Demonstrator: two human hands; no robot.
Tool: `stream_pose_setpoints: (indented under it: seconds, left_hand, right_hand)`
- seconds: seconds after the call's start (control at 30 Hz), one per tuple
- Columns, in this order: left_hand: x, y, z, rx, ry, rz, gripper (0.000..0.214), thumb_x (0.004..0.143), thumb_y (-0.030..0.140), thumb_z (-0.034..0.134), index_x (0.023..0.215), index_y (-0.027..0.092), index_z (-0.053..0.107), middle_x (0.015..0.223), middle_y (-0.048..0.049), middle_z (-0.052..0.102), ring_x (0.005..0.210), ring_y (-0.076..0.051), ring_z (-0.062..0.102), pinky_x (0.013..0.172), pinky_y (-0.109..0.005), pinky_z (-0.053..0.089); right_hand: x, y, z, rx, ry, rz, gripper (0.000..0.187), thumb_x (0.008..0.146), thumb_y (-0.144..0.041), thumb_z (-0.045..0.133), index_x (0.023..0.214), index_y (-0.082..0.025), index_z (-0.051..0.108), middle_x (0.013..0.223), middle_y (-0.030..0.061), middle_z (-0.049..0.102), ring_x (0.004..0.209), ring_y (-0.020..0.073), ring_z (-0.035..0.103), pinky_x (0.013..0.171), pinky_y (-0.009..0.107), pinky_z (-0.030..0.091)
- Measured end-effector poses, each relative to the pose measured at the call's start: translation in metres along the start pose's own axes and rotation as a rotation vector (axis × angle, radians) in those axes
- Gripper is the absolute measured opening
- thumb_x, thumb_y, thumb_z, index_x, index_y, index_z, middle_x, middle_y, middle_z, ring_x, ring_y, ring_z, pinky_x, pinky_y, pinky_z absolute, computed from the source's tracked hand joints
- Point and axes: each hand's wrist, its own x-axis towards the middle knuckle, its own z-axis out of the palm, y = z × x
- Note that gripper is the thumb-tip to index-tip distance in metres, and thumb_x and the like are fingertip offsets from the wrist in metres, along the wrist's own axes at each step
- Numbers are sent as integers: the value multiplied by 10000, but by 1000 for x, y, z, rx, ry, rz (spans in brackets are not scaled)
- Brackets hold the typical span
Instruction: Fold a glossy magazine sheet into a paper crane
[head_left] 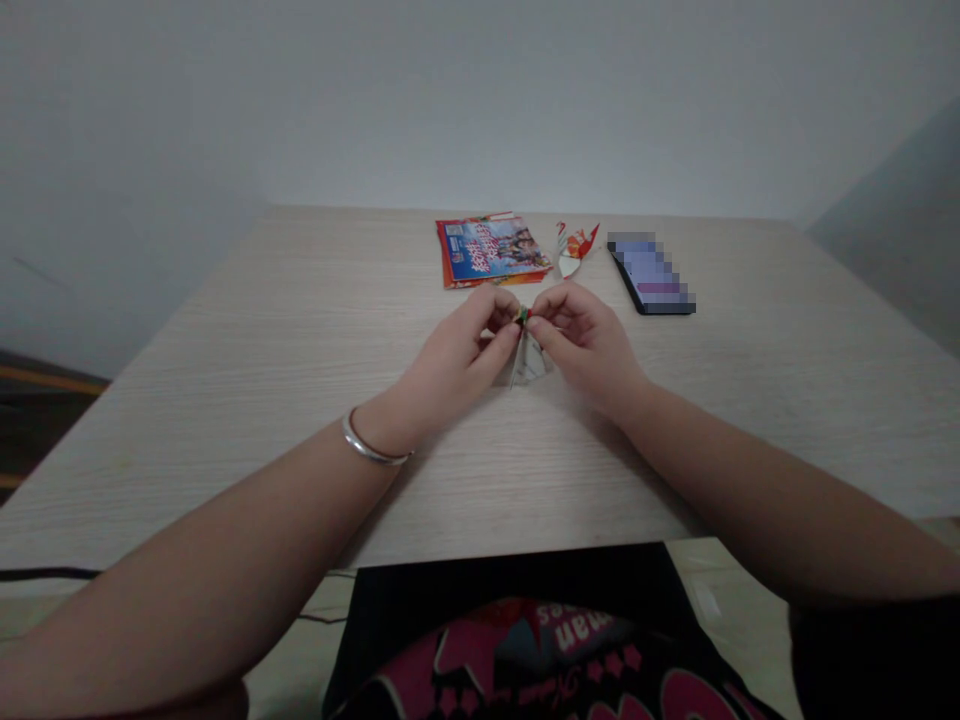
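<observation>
Both of my hands meet over the middle of a light wooden table (262, 330). My left hand (461, 355), with a silver bangle on its wrist, pinches one side of a small folded paper piece (527, 355). My right hand (581, 335) pinches the other side, fingertips almost touching the left ones. The paper is whitish with a red and green tip between the fingers; most of it hangs below them, touching the table.
A stack of colourful printed paper sheets (487, 250) lies beyond my hands. Beside it stands a finished folded paper crane (574, 247). A dark phone (651, 275) lies to the right. A white wall is behind the table; a black cable (45, 574) runs at the near-left edge.
</observation>
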Motion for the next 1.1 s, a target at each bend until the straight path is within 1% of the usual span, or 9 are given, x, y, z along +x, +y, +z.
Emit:
stream_pose_setpoints:
  seconds: [0.13, 0.3, 0.5, 0.67, 0.73, 0.8, 0.9, 1.03, 1.1]
  left_hand:
    - [-1, -12, 1, -75, -42, -96, 45, 932, 220, 605, 948, 224, 564, 843, -1, 628, 724, -137, 582, 653, -248, 493]
    - [0, -23, 1, -137, 71, -123, 100, 913, 186, 608, 1003, 225, 588, 943, -17, 667, 834, -152, 634, 739, -264, 529]
    - [0, -16, 1, -72, -15, -118, 108, 922, 192, 570, 1025, 207, 599, 912, -17, 657, 796, -150, 632, 689, -256, 493]
    - [-1, -11, -3, 52, -9, -90, 111, 984, 280, 526, 1005, 202, 601, 895, -22, 639, 818, -163, 603, 745, -289, 484]
    - [-2, -11, -2, 9, -31, -92, 174, 1003, 355, 525, 1065, 203, 585, 945, -35, 642, 829, -170, 605, 751, -302, 493]
    - [-2, -13, 0, -78, -73, -110, 272, 971, 390, 599, 1170, 211, 552, 1072, -59, 654, 904, -182, 634, 781, -305, 517]
    - [-2, -16, 3, -154, -87, -153, 345, 928, 316, 656, 1232, 217, 526, 1212, -80, 649, 1043, -195, 656, 854, -301, 537]
    - [-1, -21, 3, -164, -30, -209, 315, 920, 200, 615, 1226, 199, 542, 1186, -74, 675, 1047, -178, 675, 864, -290, 558]
    - [-1, -23, 2, -164, -1, -222, 322, 913, 167, 609, 1229, 195, 549, 1152, -64, 685, 1013, -167, 688, 831, -275, 572]
  right_hand:
    - [2, 6, -2, 20, 48, 7, 252, 878, -483, 736, 902, -266, 610, 868, -4, 642, 797, 151, 615, 682, 301, 511]
    - [1, 12, -3, 62, -45, 51, 267, 826, -450, 774, 928, -256, 624, 894, -5, 690, 789, 152, 648, 718, 316, 540]
    - [1, 18, -1, 33, -50, 48, 203, 825, -379, 756, 882, -244, 616, 830, -18, 680, 748, 147, 644, 695, 310, 521]
    - [3, 15, 0, 23, -46, 36, 169, 822, -340, 732, 863, -248, 595, 808, -25, 663, 717, 139, 630, 670, 301, 505]
    - [4, 13, 0, 13, -30, 32, 157, 830, -328, 720, 865, -250, 588, 798, -30, 654, 703, 133, 621, 657, 293, 498]
    - [4, 13, -1, -12, -1, 36, 143, 830, -312, 718, 865, -249, 594, 793, -32, 652, 698, 131, 617, 653, 290, 494]
    - [2, 12, -2, -32, 9, 76, 138, 826, -308, 727, 905, -243, 634, 844, -17, 694, 745, 145, 652, 701, 307, 523]
    - [1, 9, -3, -36, -32, 105, 208, 817, -296, 727, 1012, -240, 682, 927, 7, 741, 824, 165, 689, 764, 331, 567]
    - [2, 7, -3, -75, -32, 111, 209, 797, -282, 741, 992, -232, 685, 938, 10, 743, 829, 164, 685, 763, 328, 574]
